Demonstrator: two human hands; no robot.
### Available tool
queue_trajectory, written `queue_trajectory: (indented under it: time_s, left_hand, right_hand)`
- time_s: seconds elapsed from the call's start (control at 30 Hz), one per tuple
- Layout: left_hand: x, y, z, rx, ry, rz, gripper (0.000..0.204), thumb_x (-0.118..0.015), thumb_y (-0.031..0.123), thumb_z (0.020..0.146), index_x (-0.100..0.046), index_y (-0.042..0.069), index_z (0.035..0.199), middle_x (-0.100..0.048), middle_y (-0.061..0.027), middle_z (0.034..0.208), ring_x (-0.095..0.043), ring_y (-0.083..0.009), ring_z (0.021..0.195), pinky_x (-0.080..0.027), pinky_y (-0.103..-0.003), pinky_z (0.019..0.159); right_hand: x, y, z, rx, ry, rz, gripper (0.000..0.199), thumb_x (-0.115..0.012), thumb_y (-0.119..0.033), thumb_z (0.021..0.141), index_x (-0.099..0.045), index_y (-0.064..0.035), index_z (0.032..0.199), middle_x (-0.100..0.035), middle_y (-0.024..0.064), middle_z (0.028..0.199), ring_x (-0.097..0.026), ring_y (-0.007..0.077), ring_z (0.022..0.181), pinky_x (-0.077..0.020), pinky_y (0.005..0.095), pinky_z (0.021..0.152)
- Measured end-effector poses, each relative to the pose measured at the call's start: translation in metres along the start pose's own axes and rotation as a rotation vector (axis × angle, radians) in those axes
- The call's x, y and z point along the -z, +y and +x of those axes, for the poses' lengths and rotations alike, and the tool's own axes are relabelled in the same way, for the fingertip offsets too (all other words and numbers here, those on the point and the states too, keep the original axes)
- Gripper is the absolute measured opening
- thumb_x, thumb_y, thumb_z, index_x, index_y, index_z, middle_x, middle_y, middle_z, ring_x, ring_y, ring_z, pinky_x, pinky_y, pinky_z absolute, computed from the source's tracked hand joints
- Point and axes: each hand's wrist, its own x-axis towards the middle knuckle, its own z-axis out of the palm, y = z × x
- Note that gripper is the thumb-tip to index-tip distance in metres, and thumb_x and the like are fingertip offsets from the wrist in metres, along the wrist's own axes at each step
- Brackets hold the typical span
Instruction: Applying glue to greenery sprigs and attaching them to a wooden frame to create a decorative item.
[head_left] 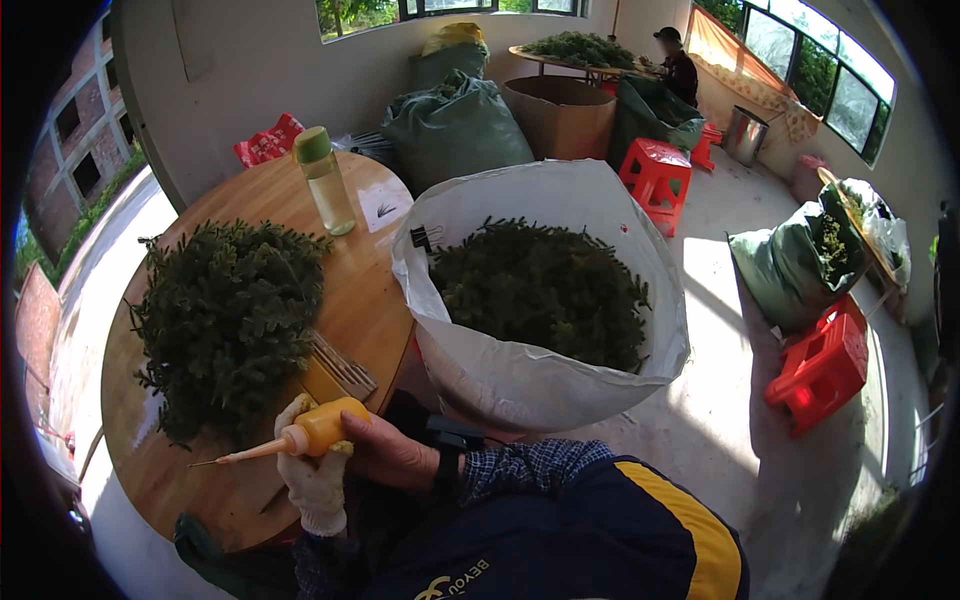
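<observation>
A yellow squeeze bottle (pixel 330 427) with a long pale nozzle is held level over the near edge of the round wooden table (pixel 375 270). My left hand (pixel 312 490), in a whitish work glove, curls around the bottle near its neck. My bare right hand (pixel 392 450) grips the bottle's base end, thumb on top. The nozzle and its thin tip point left. Just beyond my hands lies a bundle of thin sticks (pixel 340 368) on a yellowish box (pixel 318 380). A big heap of green needle sprigs (pixel 230 315) covers the table's left part.
A large white sack (pixel 540 395) of green sprigs (pixel 540 290) stands right of the table. A clear bottle with a green lid (pixel 327 185) stands toward the table's far side. Red stools (pixel 655 180), green sacks (pixel 455 130) and a seated person (pixel 680 70) are farther off.
</observation>
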Motion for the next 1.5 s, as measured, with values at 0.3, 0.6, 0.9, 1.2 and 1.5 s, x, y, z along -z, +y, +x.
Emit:
queue_trajectory:
  time_s: [0.3, 0.6, 0.9, 1.2, 1.5]
  left_hand:
    - [0.001, -0.003, -0.001, -0.019, -0.001, -0.08, 0.07, -0.078, 0.026, 0.074, -0.045, 0.0, 0.129, -0.052, -0.0106, 0.12, -0.053, -0.022, 0.109, -0.044, -0.032, 0.096]
    - [0.023, 0.0, 0.002, 0.039, 0.015, -0.068, 0.07, -0.081, 0.022, 0.072, -0.046, 0.0, 0.128, -0.054, -0.0098, 0.117, -0.055, -0.0202, 0.106, -0.045, -0.03, 0.093]
    - [0.028, 0.018, 0.003, 0.073, -0.004, -0.057, 0.061, -0.081, 0.007, 0.07, -0.052, 0.001, 0.123, -0.059, -0.0087, 0.112, -0.059, -0.0166, 0.099, -0.049, -0.028, 0.088]
    - [0.162, 0.018, 0.0, 0.039, 0.602, 0.595, 0.047, -0.081, 0.018, 0.072, -0.059, 0.003, 0.11, -0.066, -0.0094, 0.099, -0.064, -0.0184, 0.09, -0.052, -0.031, 0.082]
    - [0.268, -0.065, -0.005, 0.295, 0.574, 0.913, 0.053, -0.077, 0.037, 0.076, -0.06, 0.0, 0.11, -0.067, -0.0149, 0.101, -0.064, -0.0289, 0.093, -0.048, -0.036, 0.083]
  right_hand:
    - [0.006, 0.003, 0.0, -0.033, -0.017, 0.025, 0.057, -0.055, -0.043, 0.093, -0.042, -0.003, 0.131, -0.053, 0.0098, 0.125, -0.052, 0.0205, 0.117, -0.0402, 0.0359, 0.103]
    - [0.012, 0.02, 0.005, -0.122, 0.025, -0.002, 0.049, -0.049, -0.046, 0.096, -0.04, -0.0105, 0.129, -0.054, 0.005, 0.115, -0.058, 0.0164, 0.095, -0.0518, 0.0321, 0.071]
    - [0.004, 0.003, -0.005, -0.192, 0.095, -0.172, 0.058, -0.04, -0.048, 0.098, -0.034, -0.0073, 0.14, -0.05, 0.0094, 0.131, -0.054, 0.0208, 0.108, -0.0456, 0.0371, 0.09]
    - [0.012, -0.014, -0.007, -0.217, 0.202, -0.463, 0.033, -0.045, -0.026, 0.1, -0.047, -0.0038, 0.126, -0.058, 0.0094, 0.1, -0.058, 0.0169, 0.083, -0.0487, 0.0286, 0.075]
    - [0.002, -0.019, 0.016, -0.089, 0.217, -0.686, 0.019, -0.054, -0.017, 0.097, -0.058, -0.0025, 0.109, -0.06, 0.0026, 0.088, -0.059, 0.0092, 0.079, -0.0497, 0.0228, 0.074]
